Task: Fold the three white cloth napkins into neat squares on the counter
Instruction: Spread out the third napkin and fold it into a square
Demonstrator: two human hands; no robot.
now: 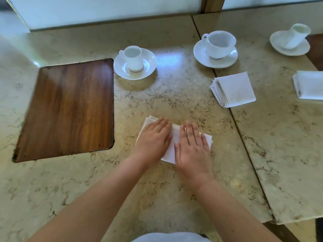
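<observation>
A folded white napkin [172, 147] lies on the marble counter [174, 95] near its middle. My left hand [153, 138] rests flat on its left half, fingers spread. My right hand [192, 147] presses flat on its right half. Both palms cover most of the cloth, so only its edges and a middle strip show. A second white napkin [234, 89], folded into a square with layered edges on its left, lies to the right. A third folded white napkin [309, 84] sits at the far right, cut off by the frame edge.
A dark wooden inset panel [68, 109] fills the counter's left side. A white cup on a saucer [134, 62] stands behind the hands, a second one [216, 48] further right, and a saucer with a tipped cup [290, 41] at the far right. A seam [244, 137] divides two counter slabs.
</observation>
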